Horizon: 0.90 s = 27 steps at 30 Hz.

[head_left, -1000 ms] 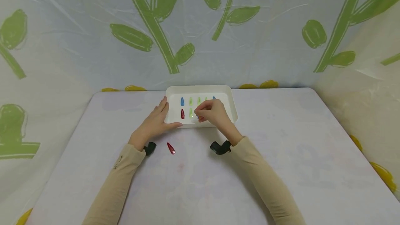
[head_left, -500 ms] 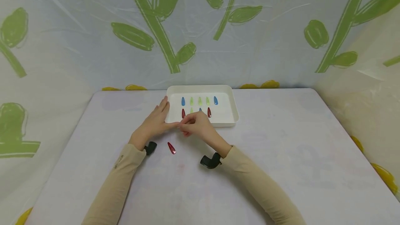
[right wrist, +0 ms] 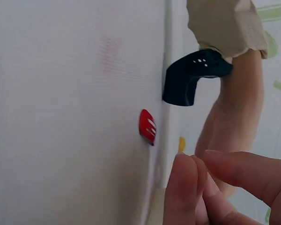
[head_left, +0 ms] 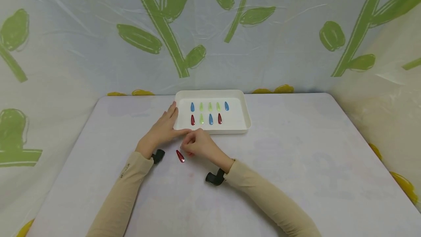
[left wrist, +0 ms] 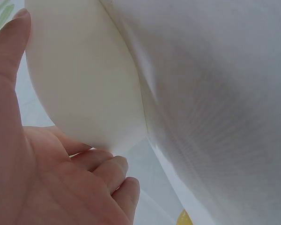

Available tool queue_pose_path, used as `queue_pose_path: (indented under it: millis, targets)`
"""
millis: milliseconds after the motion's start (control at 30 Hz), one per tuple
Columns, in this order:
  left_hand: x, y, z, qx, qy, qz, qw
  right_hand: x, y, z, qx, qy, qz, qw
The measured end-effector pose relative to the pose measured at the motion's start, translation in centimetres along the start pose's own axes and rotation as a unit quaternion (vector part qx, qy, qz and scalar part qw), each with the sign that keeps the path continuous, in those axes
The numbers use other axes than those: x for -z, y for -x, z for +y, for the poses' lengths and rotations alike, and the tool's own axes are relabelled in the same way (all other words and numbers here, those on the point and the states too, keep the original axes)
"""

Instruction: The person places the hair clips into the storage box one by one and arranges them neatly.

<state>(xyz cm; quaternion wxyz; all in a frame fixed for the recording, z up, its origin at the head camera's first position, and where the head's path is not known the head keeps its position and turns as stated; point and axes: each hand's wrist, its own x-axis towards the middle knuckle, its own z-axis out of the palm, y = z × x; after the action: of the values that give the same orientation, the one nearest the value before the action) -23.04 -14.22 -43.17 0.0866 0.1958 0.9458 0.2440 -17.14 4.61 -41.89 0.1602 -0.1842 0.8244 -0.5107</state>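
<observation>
Snap hair clips lie in two rows in a white tray [head_left: 230, 131]: a blue hair clip [head_left: 226, 106], a green hair clip [head_left: 210, 106] and a red hair clip [head_left: 220, 118] are among them. Against the tray's near-left corner rests my left hand [head_left: 163, 128], fingers spread along its left side and thumb along the front. In the left wrist view that hand [left wrist: 61, 173] touches the tray wall [left wrist: 84, 70]. Below the tray, my right hand [head_left: 198, 144] hovers just right of a loose red hair clip [head_left: 180, 156]. Its thumb and forefinger are close together, nothing visible between them.
The table [head_left: 296, 164] has a pale cover and meets a printed curtain [head_left: 263, 57] behind the tray. A dark curved wrist mount [head_left: 215, 177] hangs under the right wrist, and another wrist mount [head_left: 158, 156] is beneath the left.
My right hand has moved from over the tray, down and left, to beside the loose red hair clip. A blue and a red clip now show uncovered in the front row. My left hand stays put.
</observation>
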Motion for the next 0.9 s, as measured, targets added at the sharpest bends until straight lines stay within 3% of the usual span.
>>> queue_pose_path:
  millis: [233,533,900]
  targets:
    - [-0.2,-0.1,-0.2,-0.008,0.004,0.012,0.9999,-0.9,-0.2,0.8,-0.017,-0.005,-0.034,0.999]
    - [-0.2,-0.1,0.0,0.002,0.001,0.01,1.0,-1.2,-0.2,0.8,-0.06,0.007,-0.036,0.998]
    - [0.0,0.1,0.2,0.007,0.002,0.008,0.9999,-1.4,-0.1,0.7,-0.076,0.031,-0.035,0.996]
